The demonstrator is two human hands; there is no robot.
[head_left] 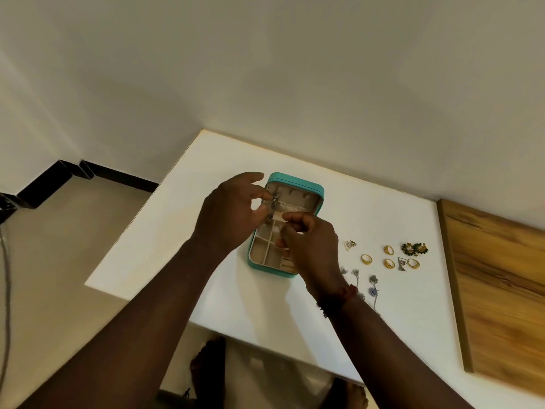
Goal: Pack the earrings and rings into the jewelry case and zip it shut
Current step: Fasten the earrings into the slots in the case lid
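Jewelry case (306, 188), teal outside and lined in beige, sits open on the white table (177, 231) directly under your two hands, its long axis running from you toward the wall, with the lid standing up at the far end. No brand, label or writing can be read on it. The near half is a grid of small square compartments; the far lid carries a row of small tabs. Your left hand (227, 216) pinches a long, dark, beaded earring (272, 206) between thumb and fingers, hanging roughly vertical at the case's left edge. Your right hand (309, 246) is curled closed over the compartments, fingertips together just right of that earring; what it grips cannot be told. Well to the right of your right hand lie four gold rings (366, 259), two triangular silver earrings (349, 245), a green-and-gold floral pair (414, 248) and bluish drop earrings (373, 286). A wood-grain panel (495, 290) borders the table beyond them.
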